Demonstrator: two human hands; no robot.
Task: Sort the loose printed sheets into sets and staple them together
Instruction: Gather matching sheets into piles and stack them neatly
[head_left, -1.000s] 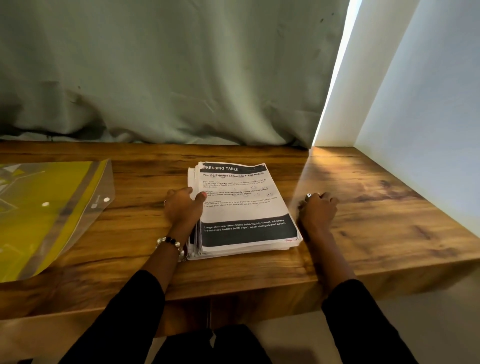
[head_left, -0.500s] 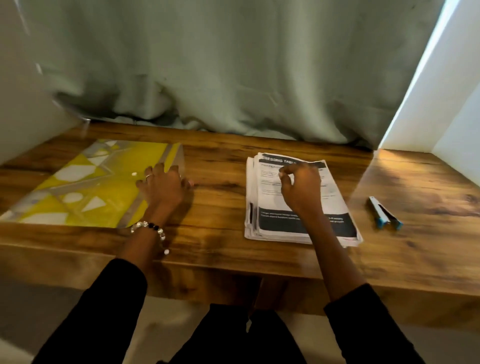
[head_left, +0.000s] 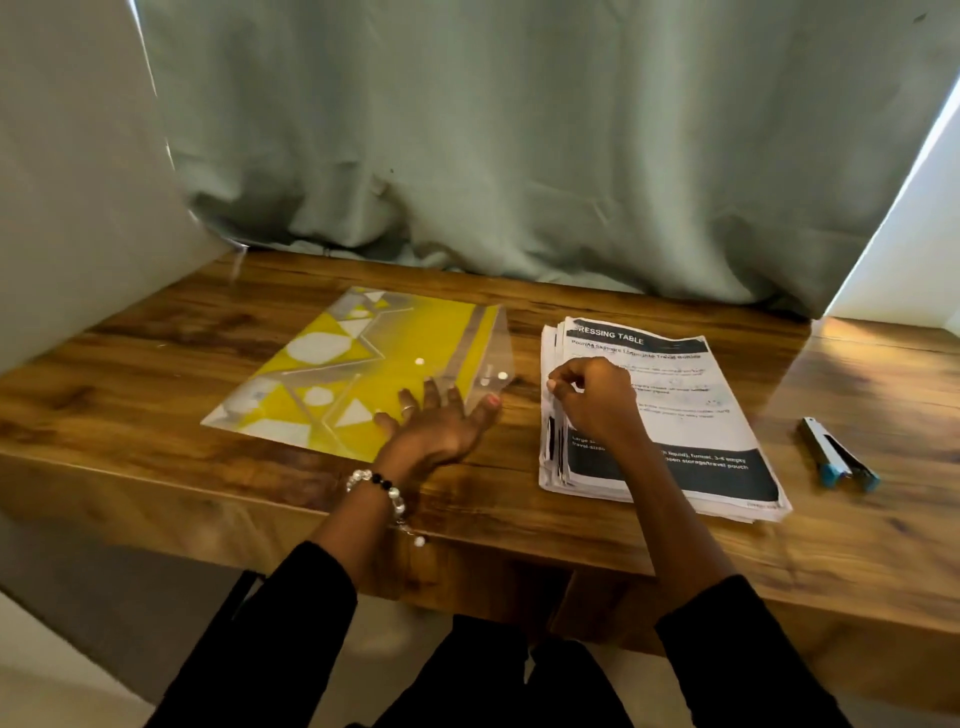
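A thick stack of printed sheets (head_left: 693, 400), its top page headed "DRESSING TABLE", lies on the wooden table (head_left: 857, 384) right of centre. My right hand (head_left: 597, 402) sits on the stack with curled fingers, the fingertips pinching the top sheet at the stack's left edge. My left hand (head_left: 434, 428) rests flat, fingers spread, on the near right corner of a yellow and clear plastic folder (head_left: 358, 358) to the left of the stack. A small grey and blue stapler (head_left: 837, 460) lies on the table to the right of the stack, untouched.
A grey-green curtain (head_left: 519, 156) hangs along the back of the table. A pale wall (head_left: 67, 182) closes the left side and a white wall (head_left: 914, 260) the right. The table's front edge runs just below my wrists.
My left hand left the stack's side and now lies on the folder. My right hand moved from the table onto the stack, then to its left edge. The view swung left.
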